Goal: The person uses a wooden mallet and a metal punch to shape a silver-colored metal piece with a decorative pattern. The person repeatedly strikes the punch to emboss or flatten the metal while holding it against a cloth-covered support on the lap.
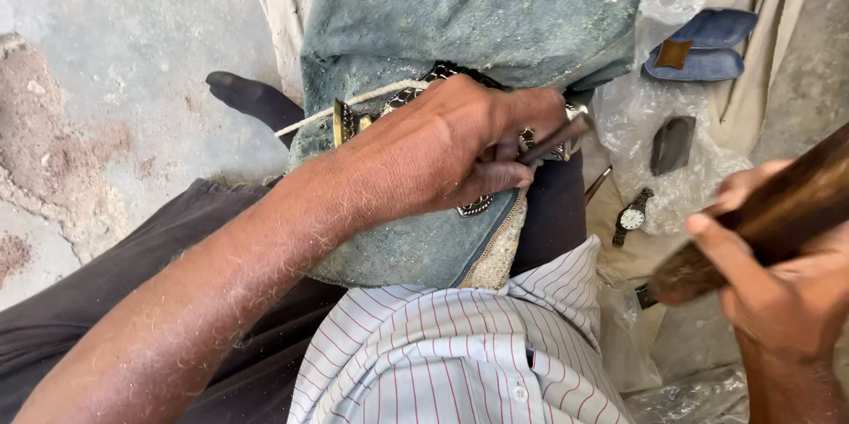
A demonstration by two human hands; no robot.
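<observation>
Two hands are at work: the right hand (778, 282) is wrapped around a dark wooden handle (761, 221), raised beside a wristwatch (632, 216) lying on clear plastic sheet (646, 106). Farther out, the left hand (442, 145) pinches a thin metal punch (557, 139) against a patterned strap (478, 206) on a blue-green padded block (469, 8), just under its fingers

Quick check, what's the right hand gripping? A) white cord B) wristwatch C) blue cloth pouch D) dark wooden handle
D: the right hand is wrapped round a dark wooden handle, while the wristwatch lies apart on the clear plastic sheet.
</observation>
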